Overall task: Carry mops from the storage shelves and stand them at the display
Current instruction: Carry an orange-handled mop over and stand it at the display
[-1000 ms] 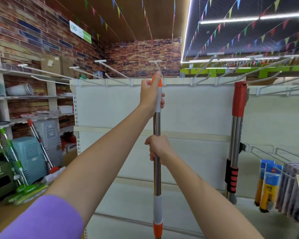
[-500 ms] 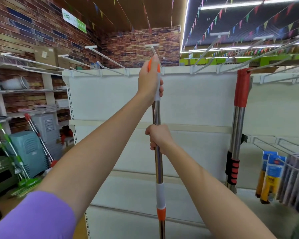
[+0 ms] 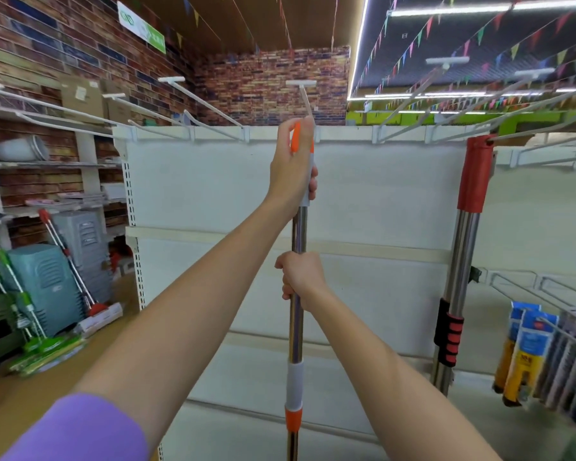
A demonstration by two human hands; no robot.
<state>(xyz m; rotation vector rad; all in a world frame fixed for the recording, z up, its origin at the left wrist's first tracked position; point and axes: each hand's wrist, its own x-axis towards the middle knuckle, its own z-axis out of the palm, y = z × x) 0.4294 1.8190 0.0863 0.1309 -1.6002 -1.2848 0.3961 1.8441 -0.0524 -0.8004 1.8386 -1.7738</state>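
Observation:
I hold a mop upright in front of the white display panel (image 3: 379,201). Its steel pole (image 3: 295,331) has an orange and white collar low down and an orange tip at the top. My left hand (image 3: 293,168) grips the white upper handle just under a white display hook (image 3: 305,94). My right hand (image 3: 300,277) grips the steel pole lower down. The mop's head is out of view below. A second mop with a red handle (image 3: 474,174) hangs from a hook at the right.
Green mops (image 3: 30,347) and a red mop (image 3: 90,307) lean by grey-blue bins (image 3: 47,287) at the left. Storage shelves (image 3: 30,164) line the brick wall. Packaged goods (image 3: 529,354) hang on hooks at the lower right. Several bare hooks jut from the display's top rail.
Both hands have lifted the mop upward, bringing its orange tip up to the display hook. The orange collar low on the pole has risen in view.

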